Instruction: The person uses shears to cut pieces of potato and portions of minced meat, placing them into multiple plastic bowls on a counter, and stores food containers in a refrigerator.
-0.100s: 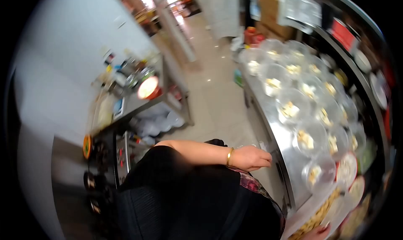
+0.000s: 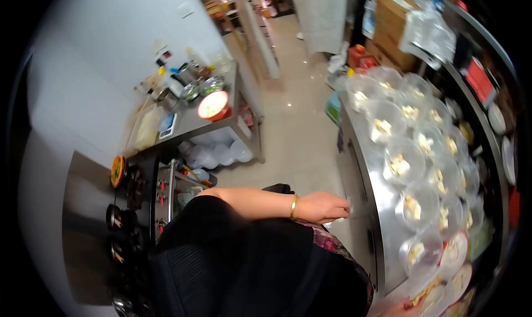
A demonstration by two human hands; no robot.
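My left hand, with a gold bangle at the wrist, hangs in front of my body beside the steel counter. Its fingers are curled together, and what they may hold is hidden. At the bottom edge my right hand is partly cut off, its fingers bent over a pale tub with yellowish pieces; what is between them cannot be made out. Near it stands a clear plastic bowl with pale chunks inside. Several similar bowls line the counter, each with pale pieces.
The steel counter runs along my right under a shelf. Red-rimmed round tubs stand by the bowls. To the left are a stove and a side table with an orange-red bowl. A tiled floor passage runs between.
The view has shifted, so the counter and bowls appear lower and the side table farther right. My right hand has moved left over the tub. My left hand stays curled.
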